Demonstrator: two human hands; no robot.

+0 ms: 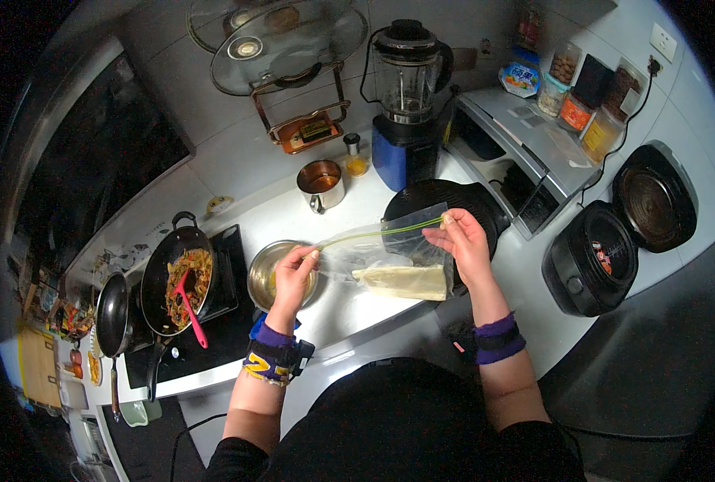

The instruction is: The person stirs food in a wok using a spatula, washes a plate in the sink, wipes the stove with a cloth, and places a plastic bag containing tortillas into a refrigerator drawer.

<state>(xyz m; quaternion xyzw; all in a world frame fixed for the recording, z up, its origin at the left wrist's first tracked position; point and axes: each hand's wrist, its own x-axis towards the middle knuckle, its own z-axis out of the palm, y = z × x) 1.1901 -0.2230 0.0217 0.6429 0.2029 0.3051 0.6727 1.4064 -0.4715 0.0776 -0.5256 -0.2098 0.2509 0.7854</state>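
Note:
A clear zip bag [339, 259] with a green seal strip hangs stretched between my hands over the white counter. My left hand [294, 277] pinches the left end of the strip, in front of a steel bowl [261, 256]. At the strip's right end, my right hand [469, 244] grips the top corner between thumb and finger. Inside the bag, along its bottom, lies a pale yellow folded block [402, 282], perhaps dough sheets or tofu skin. Behind the right hand is a round black griddle pan [411, 196], partly hidden by the bag.
Left, a wok [152, 289] of cooked food with a pink spatula [191, 316] sits on the black cooktop [228, 289], beside a smaller pan [112, 316]. Behind are a steel cup [330, 196] and a blender [405, 144]. Right stands an open-lidded black cooker [592, 259].

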